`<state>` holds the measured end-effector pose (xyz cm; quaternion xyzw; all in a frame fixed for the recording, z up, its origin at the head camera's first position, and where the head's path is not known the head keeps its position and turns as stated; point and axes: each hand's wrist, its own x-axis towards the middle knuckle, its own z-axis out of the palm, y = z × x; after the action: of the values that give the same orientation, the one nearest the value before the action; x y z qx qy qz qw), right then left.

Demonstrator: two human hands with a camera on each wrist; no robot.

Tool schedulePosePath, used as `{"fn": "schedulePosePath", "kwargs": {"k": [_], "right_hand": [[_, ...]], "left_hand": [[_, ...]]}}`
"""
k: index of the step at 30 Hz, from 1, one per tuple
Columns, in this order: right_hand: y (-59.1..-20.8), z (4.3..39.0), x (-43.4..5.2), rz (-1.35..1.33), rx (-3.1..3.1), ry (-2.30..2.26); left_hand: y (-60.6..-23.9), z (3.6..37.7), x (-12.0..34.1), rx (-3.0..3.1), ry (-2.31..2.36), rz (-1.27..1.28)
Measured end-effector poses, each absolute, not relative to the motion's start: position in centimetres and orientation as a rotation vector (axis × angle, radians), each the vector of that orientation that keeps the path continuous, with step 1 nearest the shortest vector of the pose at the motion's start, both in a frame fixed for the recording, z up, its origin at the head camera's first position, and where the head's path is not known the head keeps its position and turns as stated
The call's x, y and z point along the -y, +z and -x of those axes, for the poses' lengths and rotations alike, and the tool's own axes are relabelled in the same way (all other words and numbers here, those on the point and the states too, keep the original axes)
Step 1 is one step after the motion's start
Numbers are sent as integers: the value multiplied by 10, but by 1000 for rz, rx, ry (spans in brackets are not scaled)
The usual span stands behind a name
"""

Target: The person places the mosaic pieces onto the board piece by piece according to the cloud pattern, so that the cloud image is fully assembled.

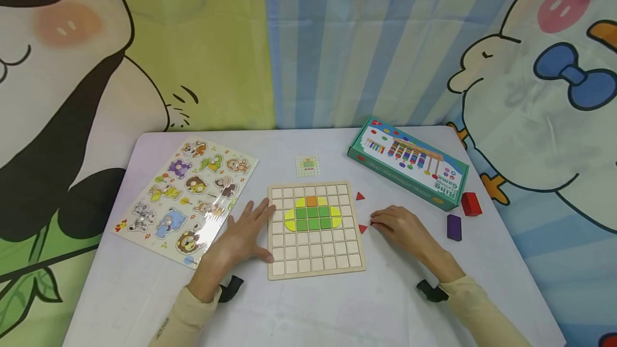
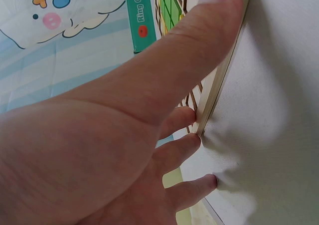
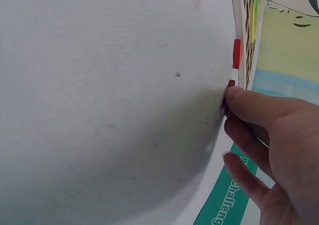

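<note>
A wooden grid board (image 1: 315, 265) lies on the table, with yellow, green and orange pieces (image 1: 313, 217) set in its upper middle. My left hand (image 1: 243, 234) rests along the board's left edge, fingers spread and thumb at the lower corner; in the left wrist view the thumb (image 2: 199, 30) touches the rim. Right of the board, my right hand (image 1: 400, 229) pinches a small red piece (image 3: 231, 83) between thumb and finger, low over the tabletop. Its shape is mostly hidden by the fingers. Two red triangles (image 1: 360, 196) lie between the board and that hand.
A small pattern card (image 1: 308, 159) lies behind the board. On the left is an animal puzzle sheet (image 1: 188, 197). A green game box (image 1: 409, 162) stands at the back right, near a red block (image 1: 471, 204) and a purple block (image 1: 454, 227).
</note>
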<state>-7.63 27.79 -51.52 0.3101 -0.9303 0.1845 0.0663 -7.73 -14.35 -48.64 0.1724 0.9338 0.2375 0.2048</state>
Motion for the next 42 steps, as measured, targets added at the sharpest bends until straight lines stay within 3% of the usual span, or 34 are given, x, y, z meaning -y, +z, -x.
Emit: {"fn": "schedulePosePath", "kwargs": {"k": [10, 27, 42], "right_hand": [[-519, 86, -264, -1019, 2522, 634], [-513, 66, -133, -1333, 2415, 546], [-524, 61, -122, -1338, 2495, 453]], "left_hand": [[-485, 78, 143, -2599, 649, -476], [-484, 78, 143, -2613, 638, -486], [-485, 79, 143, -2612, 636, -487]]}}
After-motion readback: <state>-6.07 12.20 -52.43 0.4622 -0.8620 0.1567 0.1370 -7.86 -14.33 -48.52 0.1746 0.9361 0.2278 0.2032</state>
